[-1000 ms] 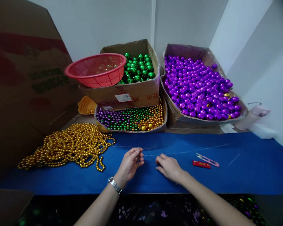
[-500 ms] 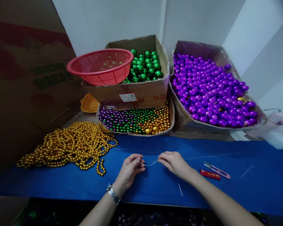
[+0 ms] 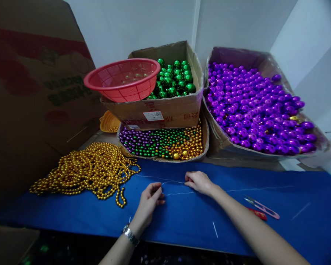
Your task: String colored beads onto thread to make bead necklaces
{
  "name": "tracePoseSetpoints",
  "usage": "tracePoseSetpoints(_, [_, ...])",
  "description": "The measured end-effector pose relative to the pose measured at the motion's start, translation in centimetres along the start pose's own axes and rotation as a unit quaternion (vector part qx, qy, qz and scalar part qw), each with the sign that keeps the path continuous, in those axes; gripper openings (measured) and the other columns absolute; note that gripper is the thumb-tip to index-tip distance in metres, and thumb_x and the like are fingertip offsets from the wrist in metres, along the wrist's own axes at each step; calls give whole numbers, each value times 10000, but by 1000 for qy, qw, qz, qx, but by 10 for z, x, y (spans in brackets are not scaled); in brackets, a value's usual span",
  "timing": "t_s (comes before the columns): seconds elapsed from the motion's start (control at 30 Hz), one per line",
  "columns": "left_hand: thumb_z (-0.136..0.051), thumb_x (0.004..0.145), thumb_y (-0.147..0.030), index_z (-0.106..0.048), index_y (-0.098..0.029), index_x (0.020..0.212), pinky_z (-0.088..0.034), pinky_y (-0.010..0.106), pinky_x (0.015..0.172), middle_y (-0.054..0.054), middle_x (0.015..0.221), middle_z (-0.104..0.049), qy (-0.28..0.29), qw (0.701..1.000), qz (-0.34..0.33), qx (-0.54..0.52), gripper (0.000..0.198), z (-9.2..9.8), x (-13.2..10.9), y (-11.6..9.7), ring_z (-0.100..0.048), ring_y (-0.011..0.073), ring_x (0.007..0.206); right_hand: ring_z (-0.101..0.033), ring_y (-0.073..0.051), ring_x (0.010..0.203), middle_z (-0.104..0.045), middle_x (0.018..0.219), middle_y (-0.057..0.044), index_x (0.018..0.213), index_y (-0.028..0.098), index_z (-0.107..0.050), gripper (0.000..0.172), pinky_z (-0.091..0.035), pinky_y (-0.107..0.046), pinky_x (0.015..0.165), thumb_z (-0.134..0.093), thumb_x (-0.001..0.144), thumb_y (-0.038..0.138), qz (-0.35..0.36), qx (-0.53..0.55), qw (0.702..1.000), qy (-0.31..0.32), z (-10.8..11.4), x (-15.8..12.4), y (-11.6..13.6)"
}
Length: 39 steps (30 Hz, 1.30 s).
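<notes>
A thin white thread (image 3: 237, 190) lies across the blue table top (image 3: 182, 217). My left hand (image 3: 150, 200), with a metal watch on its wrist, is closed in a pinch on one end of the thread. My right hand (image 3: 199, 182) is closed on the thread a little farther back, just in front of the low box of mixed small beads (image 3: 162, 141). A loop of thread runs between the two hands. A pile of gold bead strings (image 3: 88, 171) lies to the left of my left hand.
Behind stand a box of green balls (image 3: 173, 79) with a red basket (image 3: 123, 79) on it, and a box of purple balls (image 3: 253, 106). Pink snips (image 3: 262, 208) and a red item lie at the right. A big cardboard sheet (image 3: 30, 92) leans at left.
My right hand has moved away from me toward the mixed bead box, drawing the thread out. My left hand stayed low, still pinching. The view shifted left.
</notes>
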<state>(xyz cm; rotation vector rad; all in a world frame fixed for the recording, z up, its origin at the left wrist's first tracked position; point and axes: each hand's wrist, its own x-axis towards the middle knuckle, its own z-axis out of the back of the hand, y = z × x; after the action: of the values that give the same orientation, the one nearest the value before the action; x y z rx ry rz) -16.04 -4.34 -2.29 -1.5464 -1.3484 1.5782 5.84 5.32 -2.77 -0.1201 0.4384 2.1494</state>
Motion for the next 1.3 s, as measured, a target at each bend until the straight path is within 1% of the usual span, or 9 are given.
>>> tracePoseSetpoints(0.23, [-591, 778, -408, -542, -143, 1097, -522, 291, 593, 82, 919, -616, -35, 979, -94, 179, 418, 18, 2, 1, -615, 201, 776, -614, -163, 882, -600, 1070, -55, 1105, 150, -560, 259, -520, -355, 757, -532, 910, 317, 13, -33, 999, -2, -2, -2, 4])
tracePoseSetpoints(0.37, [-516, 829, -362, -559, -151, 1076, -518, 370, 746, 105, 1015, -598, -79, 919, -241, 303, 327, 26, 1, 0, -605, 221, 868, -617, -157, 857, -606, 1042, -49, 1107, 148, -555, 259, -522, -345, 740, -533, 910, 314, 10, -55, 998, -25, -4, -5, 7])
tracePoseSetpoints(0.47, [-474, 865, -282, -571, -184, 1080, -456, 404, 907, 104, 1112, -573, -56, 857, -361, 364, 256, 14, -8, -5, -552, 229, 1042, -609, -139, 788, -610, 954, -34, 1043, 141, -572, 204, -508, -310, 696, -514, 919, 293, 25, -72, 996, -49, 0, -11, 13])
tracePoseSetpoints(0.6, [-444, 887, -236, -593, -192, 1081, -411, 400, 976, 108, 1147, -592, 41, 816, -416, 400, 248, -24, -22, -26, -533, 221, 1097, -568, -157, 783, -579, 864, -47, 918, 175, -583, 151, -443, -264, 663, -433, 925, 164, 77, -95, 987, -109, 17, -33, 30])
tracePoseSetpoints(0.7, [-419, 906, -263, -616, -190, 1059, -432, 376, 935, 83, 1043, -653, 128, 829, -397, 373, 260, -53, -33, -48, -587, 202, 985, -538, -183, 818, -550, 868, -56, 939, 186, -566, 191, -420, -281, 689, -379, 927, 144, 109, -102, 976, -161, 38, -58, 38])
tracePoseSetpoints(0.83, [-437, 895, -372, -604, -151, 1060, -485, 248, 623, 57, 846, -658, 242, 897, -287, 232, 322, -83, -51, -72, -601, 143, 702, -527, -186, 790, -540, 848, -68, 959, 171, -569, 247, -407, -302, 712, -323, 954, 187, 149, -103, 940, -288, 70, -96, 35])
tracePoseSetpoints(0.97, [-555, 817, -420, -620, -118, 917, -383, 188, 480, 13, 684, -587, 270, 927, -223, 134, 325, -101, -70, -82, -486, 86, 544, -541, -166, 744, -557, 819, -62, 941, 167, -570, 179, -401, -285, 700, -402, 946, 228, 180, -116, 889, -405, 96, -133, 34])
tracePoseSetpoints(1.13, [-556, 816, -407, -615, -127, 796, -359, 200, 516, -12, 632, -535, 263, 909, -261, 191, 286, -96, -83, -78, -441, 87, 552, -548, -162, 739, -562, 810, -60, 927, 168, -582, 167, -414, -285, 705, -422, 935, 216, 157, -112, 899, -394, 103, -158, 36])
tracePoseSetpoints(1.3, [-497, 859, -376, -583, -143, 788, -365, 210, 560, -9, 672, -545, 229, 886, -302, 267, 258, -73, -81, -73, -464, 107, 609, -555, -154, 774, -578, 870, -56, 987, 182, -590, 204, -430, -275, 707, -396, 931, 212, 119, 54, 952, -277, 94, -158, 35])
